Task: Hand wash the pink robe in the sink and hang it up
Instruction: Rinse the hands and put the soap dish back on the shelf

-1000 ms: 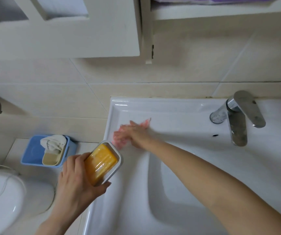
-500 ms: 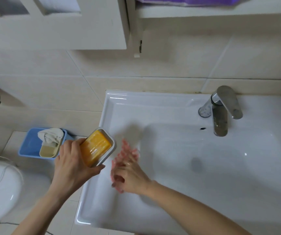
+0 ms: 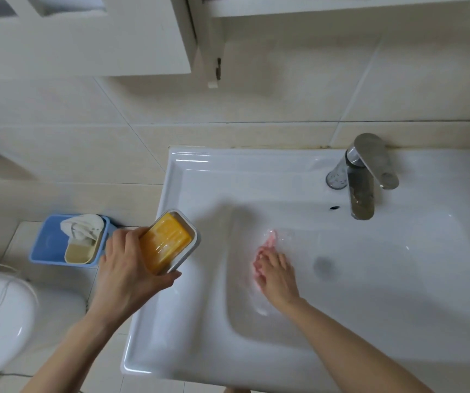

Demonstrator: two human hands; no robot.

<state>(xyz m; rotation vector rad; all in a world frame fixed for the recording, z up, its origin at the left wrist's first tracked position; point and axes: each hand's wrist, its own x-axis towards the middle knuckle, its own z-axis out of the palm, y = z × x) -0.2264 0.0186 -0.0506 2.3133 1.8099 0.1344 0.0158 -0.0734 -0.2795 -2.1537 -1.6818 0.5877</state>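
The left hand (image 3: 127, 268) has its grip closed around a white dish (image 3: 184, 245) holding a yellow soap (image 3: 165, 243), tilted over the sink's (image 3: 177, 321) rim at 9 o'clock. The right hand (image 3: 277, 276) is down in the basin with fingers bent over a blurred pink thing (image 3: 265, 251); I cannot tell whether it is gripped. The tap (image 3: 363, 180) stands at 1 o'clock, and a blue tub (image 3: 49, 242) sits on the floor at 9 o'clock.
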